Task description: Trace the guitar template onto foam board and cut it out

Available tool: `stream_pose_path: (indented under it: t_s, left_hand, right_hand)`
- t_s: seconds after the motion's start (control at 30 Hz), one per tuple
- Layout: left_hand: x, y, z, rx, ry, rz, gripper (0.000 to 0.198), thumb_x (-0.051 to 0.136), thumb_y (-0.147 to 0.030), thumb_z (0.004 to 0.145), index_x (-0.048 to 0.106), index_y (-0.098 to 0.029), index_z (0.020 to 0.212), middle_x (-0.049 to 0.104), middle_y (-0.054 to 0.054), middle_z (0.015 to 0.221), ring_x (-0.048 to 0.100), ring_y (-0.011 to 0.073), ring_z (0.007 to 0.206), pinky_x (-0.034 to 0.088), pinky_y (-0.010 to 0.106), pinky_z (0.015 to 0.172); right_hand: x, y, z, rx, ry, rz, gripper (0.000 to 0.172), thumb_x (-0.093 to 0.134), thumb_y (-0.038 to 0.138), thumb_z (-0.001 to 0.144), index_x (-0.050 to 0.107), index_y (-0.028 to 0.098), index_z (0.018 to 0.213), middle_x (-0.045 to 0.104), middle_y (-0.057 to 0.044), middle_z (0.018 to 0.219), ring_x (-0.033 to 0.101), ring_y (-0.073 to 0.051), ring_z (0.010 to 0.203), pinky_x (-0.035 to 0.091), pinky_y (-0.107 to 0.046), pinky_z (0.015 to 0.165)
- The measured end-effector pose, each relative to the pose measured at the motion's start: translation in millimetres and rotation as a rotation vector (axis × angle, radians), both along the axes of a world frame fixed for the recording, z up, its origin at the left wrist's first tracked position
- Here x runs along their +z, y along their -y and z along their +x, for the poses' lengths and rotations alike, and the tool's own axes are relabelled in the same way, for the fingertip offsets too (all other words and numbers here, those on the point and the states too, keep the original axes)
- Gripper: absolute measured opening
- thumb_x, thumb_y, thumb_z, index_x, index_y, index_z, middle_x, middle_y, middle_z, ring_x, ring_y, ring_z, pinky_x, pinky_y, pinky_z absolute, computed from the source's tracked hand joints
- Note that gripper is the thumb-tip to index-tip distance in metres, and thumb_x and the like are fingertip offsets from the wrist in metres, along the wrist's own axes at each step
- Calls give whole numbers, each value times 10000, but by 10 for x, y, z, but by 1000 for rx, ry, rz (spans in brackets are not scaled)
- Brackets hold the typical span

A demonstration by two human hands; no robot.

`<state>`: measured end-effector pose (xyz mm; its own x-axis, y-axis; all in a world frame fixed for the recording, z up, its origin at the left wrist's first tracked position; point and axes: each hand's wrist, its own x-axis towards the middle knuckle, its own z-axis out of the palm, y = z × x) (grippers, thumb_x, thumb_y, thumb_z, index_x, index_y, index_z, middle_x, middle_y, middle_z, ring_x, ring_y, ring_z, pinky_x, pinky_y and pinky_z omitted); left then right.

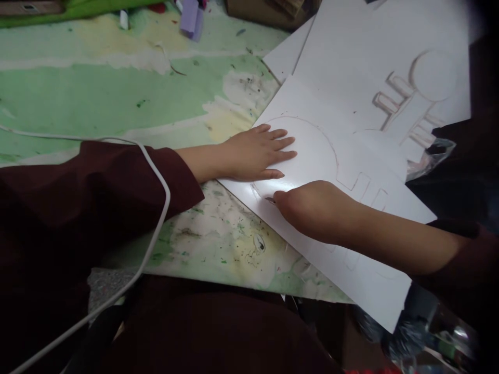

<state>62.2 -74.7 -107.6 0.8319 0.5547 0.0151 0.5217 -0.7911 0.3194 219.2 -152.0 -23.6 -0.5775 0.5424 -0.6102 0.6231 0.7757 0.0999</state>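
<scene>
My left hand (257, 155) lies flat with fingers spread on a large white sheet (374, 184), which carries a thin reddish-brown outline of a circle joined to bar shapes. Closed around a slim pen-like tool (270, 200), my right hand (307, 210) rests lower on the same sheet. Only the dark tip of the tool shows, close to the lower part of the circle's outline; the rest is hidden by the fingers. Whether the tip touches the paper I cannot tell.
Another white sheet (362, 57) with a shaded key-like drawing lies behind. The table has a paint-stained green cover (97, 98). A white cable (166, 200) runs over my left sleeve. A purple paper piece (191, 21) and a brown box (265, 13) are at the back.
</scene>
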Motion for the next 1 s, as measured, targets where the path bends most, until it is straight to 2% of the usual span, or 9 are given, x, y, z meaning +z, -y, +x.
stream_pose_path:
  t_s: [0.23, 0.47, 0.73, 1.0]
  left_hand:
    - [20, 4, 8, 21, -33, -25, 606, 356, -544, 876, 261, -330, 1435, 150, -50, 1550, 88, 344, 1402, 129, 525, 1094]
    - [-12, -4, 1, -1, 6, 0, 603, 346, -546, 882, 265, -322, 1436, 162, -41, 1549, 88, 310, 1408, 110, 504, 1110]
    - [-29, -12, -1, -21, 5, 29, 607, 345, -533, 884, 263, -300, 1439, 174, -24, 1547, 95, 312, 1408, 97, 499, 1109]
    - [-5, -14, 7, -12, -27, 14, 594, 365, -536, 877, 294, -310, 1421, 168, -28, 1548, 98, 326, 1404, 100, 508, 1099]
  right_hand:
    - [3, 4, -24, 2, 7, -12, 157, 416, 117, 808, 549, 183, 756, 515, -2, 541, 433, -123, 451, 183, -254, 482]
    - [-13, 23, -46, -13, 11, -29, 175, 409, 113, 824, 568, 173, 784, 541, -14, 561, 453, -123, 466, 205, -257, 492]
    - [-6, -32, -180, 7, 149, -69, 185, 471, 77, 761, 614, 171, 831, 592, -32, 629, 519, -153, 520, 244, -261, 481]
    - [-3, -20, -91, -12, 123, -44, 192, 449, 111, 796, 617, 180, 859, 582, -36, 602, 522, -157, 514, 268, -267, 487]
